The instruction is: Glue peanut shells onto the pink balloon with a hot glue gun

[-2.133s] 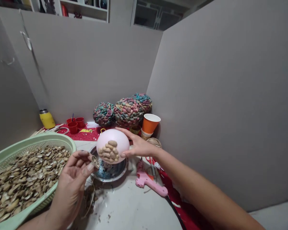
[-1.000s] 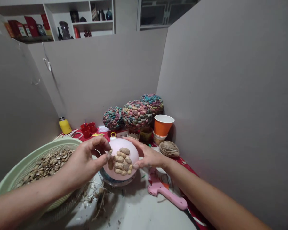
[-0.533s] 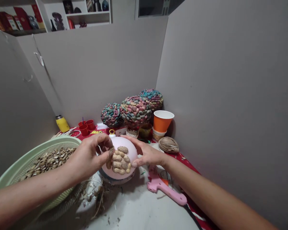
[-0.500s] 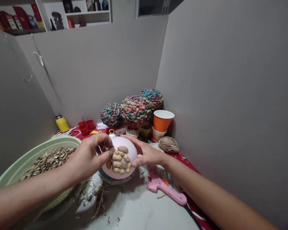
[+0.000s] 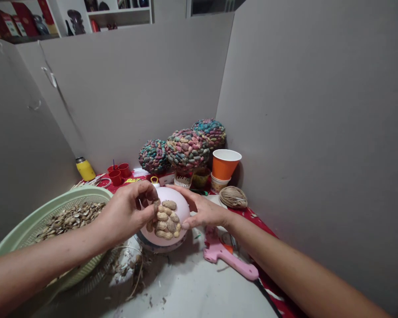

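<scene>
A pale pink ball, with a yellow ring on its top, rests in a low round holder. A patch of peanut shells covers its near face. My left hand is at the patch's left edge, thumb and fingers pinched on a peanut shell against the ball; the fingers partly hide it. From the right, my right hand grips the ball, fingers over its top and thumb beside the shells. The pink glue gun lies right of the ball, below my right forearm.
A green basket of shells stands at the left. Behind are several colourful shell-covered balls, an orange cup, a twine coil, red cups and a yellow bottle. Scraps litter the table's front left; grey walls enclose it.
The camera view has shifted slightly, so the background sits a little higher. Both hands keep nearly the same places on the ball, the left still pinching at the patch's edge.
</scene>
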The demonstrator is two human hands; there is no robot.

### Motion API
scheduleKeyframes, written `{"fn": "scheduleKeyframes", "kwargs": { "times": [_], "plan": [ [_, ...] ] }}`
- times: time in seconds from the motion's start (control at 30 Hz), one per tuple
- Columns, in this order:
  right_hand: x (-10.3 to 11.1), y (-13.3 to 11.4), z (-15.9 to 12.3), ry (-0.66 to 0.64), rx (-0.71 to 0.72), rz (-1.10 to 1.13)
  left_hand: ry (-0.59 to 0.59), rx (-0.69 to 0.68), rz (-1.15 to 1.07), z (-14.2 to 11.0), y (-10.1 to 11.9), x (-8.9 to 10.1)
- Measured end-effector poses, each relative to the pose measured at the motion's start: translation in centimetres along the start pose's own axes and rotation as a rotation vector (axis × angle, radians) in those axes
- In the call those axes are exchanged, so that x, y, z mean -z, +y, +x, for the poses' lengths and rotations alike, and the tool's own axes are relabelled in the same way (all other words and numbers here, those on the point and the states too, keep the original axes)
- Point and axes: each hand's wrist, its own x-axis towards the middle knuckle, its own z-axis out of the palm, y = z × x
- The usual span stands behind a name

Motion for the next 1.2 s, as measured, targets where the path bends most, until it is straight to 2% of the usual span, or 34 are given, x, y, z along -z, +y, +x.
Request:
{"fn": "scheduleKeyframes", "kwargs": {
  "times": [0.53,0.67,0.77,0.87,1.0,1.2],
  "plan": [
    [-0.1,0.1,0.1,-0.005,0.018,-0.016,-0.057,0.075,-0.132,0.3,-0.4,0.4],
    [-0.1,0.0,0.1,-0.007,0.026,-0.021,-0.022,0.041,-0.078,0.3,-0.4,0.4],
    [0.0,0.0,0.1,-0.009,0.017,-0.013,0.006,-0.034,-0.035,0.2,-0.8,0.6],
    [0.1,0.0,0.1,-0.011,0.009,-0.089,-0.023,-0.08,-0.01,0.1,-1.5,0.6],
    [0.0,-0.4,0.1,-0.02,-0.005,-0.222,-0.103,-0.01,-0.07,0.0,-2.4,0.6],
    [0.0,-0.9,0.4,-0.032,-0.028,-0.344,-0.155,0.127,-0.241,-0.1,-3.3,0.9]
  ]
}}
